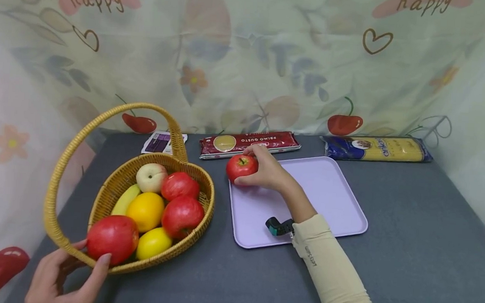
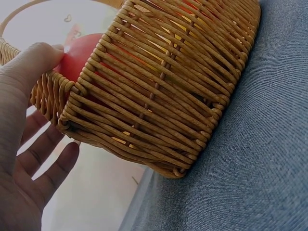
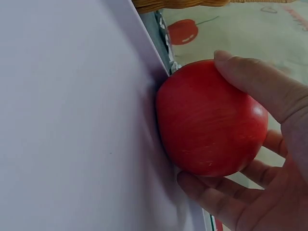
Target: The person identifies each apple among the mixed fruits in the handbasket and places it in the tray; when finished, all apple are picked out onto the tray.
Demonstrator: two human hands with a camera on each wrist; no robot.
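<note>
Red apple [image 1: 240, 168] in the right hand [image 1: 264, 168], at the tray's corner

Round and glossy, faintly streaked, with a dark stem hollow on top, the apple sits at the ten o'clock corner of the smooth lilac tray [image 1: 337, 193]; whether it bears on the rim I cannot tell. Thumb and curved fingers pinch it from opposite sides.

At nine o'clock from the tray stands a woven wicker basket [image 2: 159, 101] with a hooped handle [image 1: 51, 196], holding shiny fruit [image 1: 144, 210] in red, orange, yellow and cream. The left hand [image 1: 67, 277] grips its eight o'clock rim, thumb against a large red fruit [image 1: 112, 238], other fingers spread outside.

Plastic packets lie beyond the tray: maroon [image 1: 249, 144] at eleven, blue-and-yellow [image 1: 376, 148] at two. Ribbed grey-blue cloth [image 1: 412, 215] covers the table; a printed curtain [image 1: 247, 69] hangs behind.
</note>
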